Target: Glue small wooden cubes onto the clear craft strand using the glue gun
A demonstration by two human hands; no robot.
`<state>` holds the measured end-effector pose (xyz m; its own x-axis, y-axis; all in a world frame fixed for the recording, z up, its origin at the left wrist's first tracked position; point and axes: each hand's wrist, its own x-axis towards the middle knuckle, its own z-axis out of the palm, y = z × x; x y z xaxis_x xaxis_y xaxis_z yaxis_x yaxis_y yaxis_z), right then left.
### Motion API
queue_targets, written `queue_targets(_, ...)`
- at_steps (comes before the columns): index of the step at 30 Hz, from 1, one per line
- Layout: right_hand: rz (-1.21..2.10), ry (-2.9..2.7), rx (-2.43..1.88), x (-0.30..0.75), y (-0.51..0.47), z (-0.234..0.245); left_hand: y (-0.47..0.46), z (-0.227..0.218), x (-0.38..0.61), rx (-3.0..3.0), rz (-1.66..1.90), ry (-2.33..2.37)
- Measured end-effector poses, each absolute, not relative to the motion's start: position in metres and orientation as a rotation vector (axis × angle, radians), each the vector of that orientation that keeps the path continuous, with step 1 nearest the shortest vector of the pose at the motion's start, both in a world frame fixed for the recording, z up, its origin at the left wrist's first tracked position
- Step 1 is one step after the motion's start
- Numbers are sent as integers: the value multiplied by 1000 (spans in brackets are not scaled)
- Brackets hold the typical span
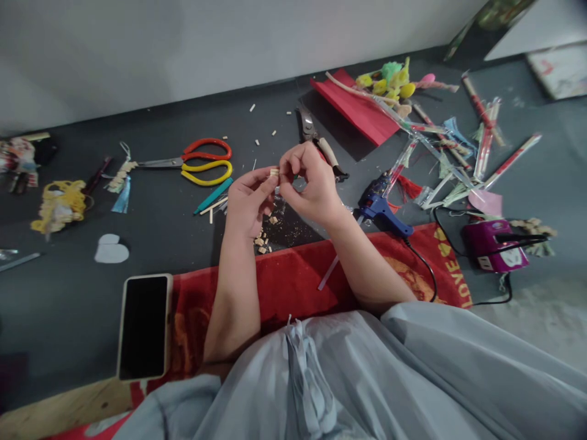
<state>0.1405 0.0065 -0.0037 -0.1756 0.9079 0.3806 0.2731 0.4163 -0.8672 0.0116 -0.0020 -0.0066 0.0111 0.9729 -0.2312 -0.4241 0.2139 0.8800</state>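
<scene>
Red towel (293,281) at 6 o'clock; left hand (247,201) pinching a small pale piece (274,172) at centre; right hand (312,183) curled beside it at 3, its grip I cannot tell; dark, crumb-strewn desk (160,223) reaching back to the grey wall (183,61) at 12.

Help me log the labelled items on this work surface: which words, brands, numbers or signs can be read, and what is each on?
"LOVE", in yellow capitals, on the red cloth.
Too small or blurred to read: any markings on the purple box or the red mark on the pale panel at the upper right.
The phone has a dark screen with no text showing.
</scene>
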Motion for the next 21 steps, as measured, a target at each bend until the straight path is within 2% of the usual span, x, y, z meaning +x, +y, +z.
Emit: queue_targets(21, 612, -1827, -1050, 139, 8, -10, 2, -16, 15, 761, 1278, 973)
